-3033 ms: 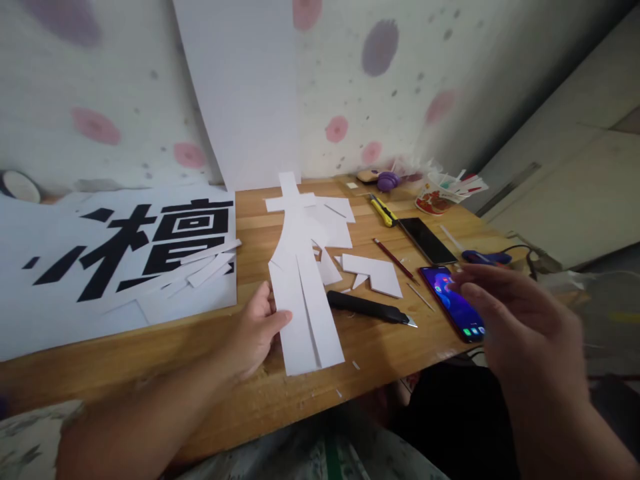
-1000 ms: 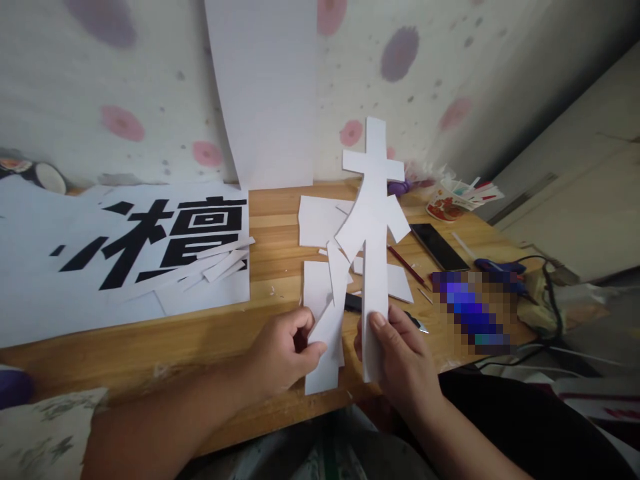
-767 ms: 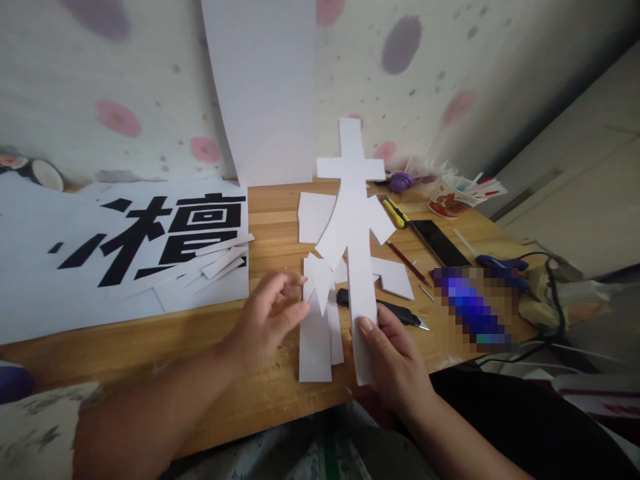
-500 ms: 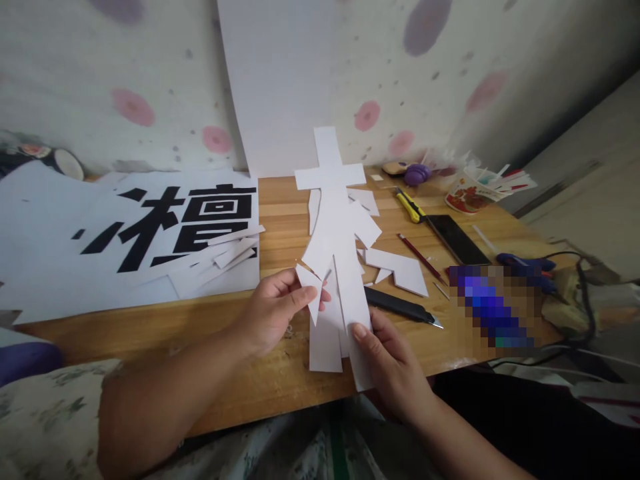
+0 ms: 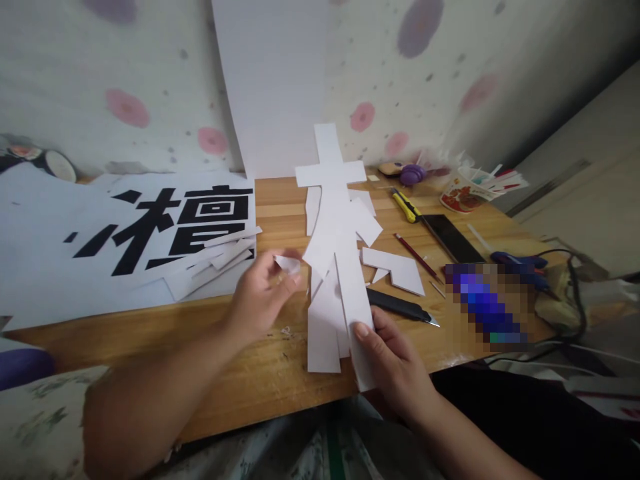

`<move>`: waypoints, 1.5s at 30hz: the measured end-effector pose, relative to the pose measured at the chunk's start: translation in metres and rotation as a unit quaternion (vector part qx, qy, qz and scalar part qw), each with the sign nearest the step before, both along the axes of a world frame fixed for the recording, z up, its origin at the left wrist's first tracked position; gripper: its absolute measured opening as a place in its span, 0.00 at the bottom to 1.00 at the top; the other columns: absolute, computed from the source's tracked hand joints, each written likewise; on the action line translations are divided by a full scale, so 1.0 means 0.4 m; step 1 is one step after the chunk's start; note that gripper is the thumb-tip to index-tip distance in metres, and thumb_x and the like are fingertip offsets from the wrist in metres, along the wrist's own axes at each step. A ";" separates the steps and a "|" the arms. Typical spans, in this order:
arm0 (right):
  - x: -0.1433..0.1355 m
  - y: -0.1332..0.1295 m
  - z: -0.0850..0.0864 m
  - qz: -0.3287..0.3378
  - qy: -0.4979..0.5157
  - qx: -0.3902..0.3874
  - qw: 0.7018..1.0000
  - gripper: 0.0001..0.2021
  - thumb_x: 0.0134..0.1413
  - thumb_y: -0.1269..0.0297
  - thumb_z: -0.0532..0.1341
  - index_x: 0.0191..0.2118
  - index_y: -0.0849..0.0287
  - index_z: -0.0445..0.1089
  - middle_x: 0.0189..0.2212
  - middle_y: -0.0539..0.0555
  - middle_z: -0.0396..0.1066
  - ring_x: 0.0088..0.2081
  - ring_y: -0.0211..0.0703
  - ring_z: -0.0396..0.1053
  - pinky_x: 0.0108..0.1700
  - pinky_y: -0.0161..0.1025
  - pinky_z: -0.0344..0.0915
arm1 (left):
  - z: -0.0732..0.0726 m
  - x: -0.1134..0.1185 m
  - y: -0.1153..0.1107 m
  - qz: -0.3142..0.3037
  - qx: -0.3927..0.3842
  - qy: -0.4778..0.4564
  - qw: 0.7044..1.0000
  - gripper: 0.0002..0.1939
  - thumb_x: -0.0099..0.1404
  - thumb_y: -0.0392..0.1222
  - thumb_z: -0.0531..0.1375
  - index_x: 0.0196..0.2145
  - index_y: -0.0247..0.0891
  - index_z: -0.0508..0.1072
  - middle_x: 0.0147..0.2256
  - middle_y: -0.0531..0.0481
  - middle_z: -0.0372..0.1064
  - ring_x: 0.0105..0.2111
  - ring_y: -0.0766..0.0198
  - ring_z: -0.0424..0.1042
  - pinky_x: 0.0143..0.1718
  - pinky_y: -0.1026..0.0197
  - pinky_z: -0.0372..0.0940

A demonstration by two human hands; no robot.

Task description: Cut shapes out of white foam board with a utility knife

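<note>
Right hand (image 5: 395,363) pinches the near end of the white cut-out character (image 5: 340,233), thumb on top, fingers under. We judge this grip at the foot of the long vertical stroke lets the shape stand tilted off the bench (image 5: 250,353), its cross-bar up at the far end, so loose pieces can come away from it.

Left hand (image 5: 260,297) is half closed and pinches a small white offcut (image 5: 289,264) between thumb and fingertips, just left of the cut-out and apart from it. The scrap is held clear of the bench, not resting.

A white strip (image 5: 323,327) lies flat under the cut-out's near left side.

Right of the cut-out: a black utility knife (image 5: 403,308), blade tip pointing right, near the right hand, within easy reach. A larger white offcut (image 5: 395,270) lies just beyond it. Further right, a red pencil (image 5: 415,257), a yellow cutter (image 5: 407,207) and a dark phone (image 5: 453,238).

Left: a printed sheet with black characters (image 5: 165,230), likely the pattern, with paper strips (image 5: 220,253) heaped on its right corner. A blank white sheet (image 5: 275,87) leans on the far wall.
</note>
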State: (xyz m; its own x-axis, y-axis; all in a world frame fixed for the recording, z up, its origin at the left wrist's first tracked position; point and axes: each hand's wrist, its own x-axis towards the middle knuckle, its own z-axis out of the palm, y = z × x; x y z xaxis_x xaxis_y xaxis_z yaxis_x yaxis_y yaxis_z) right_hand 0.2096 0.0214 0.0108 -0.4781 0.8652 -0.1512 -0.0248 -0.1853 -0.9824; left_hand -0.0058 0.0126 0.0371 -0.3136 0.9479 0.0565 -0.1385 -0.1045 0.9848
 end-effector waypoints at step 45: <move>0.048 -0.042 0.031 0.105 -0.076 0.077 0.989 0.21 0.60 0.45 0.58 0.40 0.59 0.73 0.34 0.54 0.71 0.36 0.44 0.66 0.37 0.37 0.63 | 0.002 0.013 -0.007 -0.232 -0.060 -0.178 0.954 0.24 0.55 0.60 0.66 0.33 0.33 0.72 0.25 0.44 0.73 0.24 0.59 0.74 0.23 0.63 0.70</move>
